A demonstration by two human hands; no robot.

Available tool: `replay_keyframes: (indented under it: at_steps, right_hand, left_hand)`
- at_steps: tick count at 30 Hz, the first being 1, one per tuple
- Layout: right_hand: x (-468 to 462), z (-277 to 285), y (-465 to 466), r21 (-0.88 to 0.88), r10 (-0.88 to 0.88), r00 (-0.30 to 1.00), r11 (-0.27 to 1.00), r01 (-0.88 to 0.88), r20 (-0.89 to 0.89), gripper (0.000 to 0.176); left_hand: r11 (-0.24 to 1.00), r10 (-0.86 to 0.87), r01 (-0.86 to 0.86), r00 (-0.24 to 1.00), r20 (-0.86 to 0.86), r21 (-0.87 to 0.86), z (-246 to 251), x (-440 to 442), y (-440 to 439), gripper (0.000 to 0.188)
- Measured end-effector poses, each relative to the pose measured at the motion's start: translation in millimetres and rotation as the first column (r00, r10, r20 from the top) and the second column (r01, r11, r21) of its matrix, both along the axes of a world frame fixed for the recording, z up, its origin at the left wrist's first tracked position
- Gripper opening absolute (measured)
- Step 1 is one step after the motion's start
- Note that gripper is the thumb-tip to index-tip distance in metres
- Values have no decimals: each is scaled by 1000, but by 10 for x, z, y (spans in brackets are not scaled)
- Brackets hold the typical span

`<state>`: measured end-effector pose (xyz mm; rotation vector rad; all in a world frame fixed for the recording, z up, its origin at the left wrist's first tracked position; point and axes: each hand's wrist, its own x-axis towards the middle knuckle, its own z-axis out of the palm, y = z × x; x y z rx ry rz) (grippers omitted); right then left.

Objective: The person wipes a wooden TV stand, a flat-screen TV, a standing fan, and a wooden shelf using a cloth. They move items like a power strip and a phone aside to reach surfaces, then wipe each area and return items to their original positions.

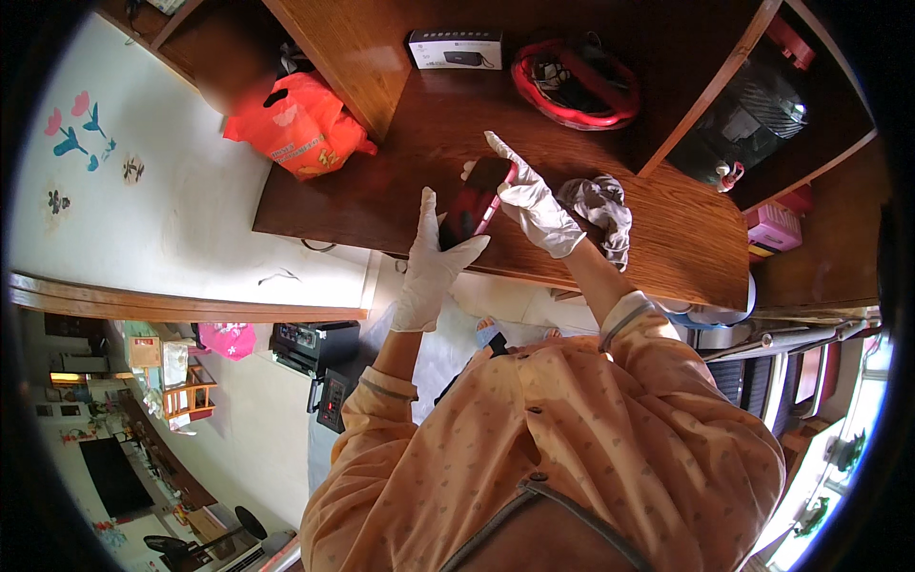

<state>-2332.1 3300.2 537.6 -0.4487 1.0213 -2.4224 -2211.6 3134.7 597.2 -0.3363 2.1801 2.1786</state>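
Observation:
Both my hands wear white gloves and hold a red-and-black handheld device (pixel 480 196) over the brown wooden counter (pixel 343 204). My left hand (pixel 434 268) grips its lower end, with the thumb and fingers spread around it. At its upper right side, my right hand (pixel 536 204) supports the device, index finger stretched out past it. The device is tilted, and its exact kind is hard to tell. A crumpled greyish cloth (pixel 600 204) lies on the counter just right of my right hand.
At the back of the counter stand a white printed box (pixel 456 53) and a red basket (pixel 532 107) of cables. An orange-red bag (pixel 304 129) sits at the left by an upright panel. A dark jar with a tap (pixel 750 118) fills the right compartment. Black speaker equipment (pixel 318 347) stands on the floor.

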Motion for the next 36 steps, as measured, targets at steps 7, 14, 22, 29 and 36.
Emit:
replay_keyframes:
  at_steps: [7, 14, 22, 29, 36]
  right_hand:
    - [-31, -175, -73, 123, 29, 1000, 992, -28, -5, 81]
    - [-116, -465, 32, 175, -146, 980, 977, 121, 137, 61]
    - [148, -128, 1280, 688, 190, 704, -154, 709, -684, 57]
    - [249, -554, 1526, 565, 336, 609, -229, 793, -718, 63]
    - [-261, -788, 1095, 469, 348, 500, -174, 866, -793, 62]
  left_hand:
    - [999, 42, -42, 998, 45, 9, -160, -53, -207, 116]
    - [979, 149, -128, 980, 130, -157, -455, -158, -745, 112]
    - [642, 253, -339, 940, -228, -688, -1010, -507, -1536, 111]
    - [369, 205, -316, 945, -255, -874, -1248, -646, -1777, 115]
    - [208, 164, -323, 942, -293, -923, -1282, -709, -1947, 114]
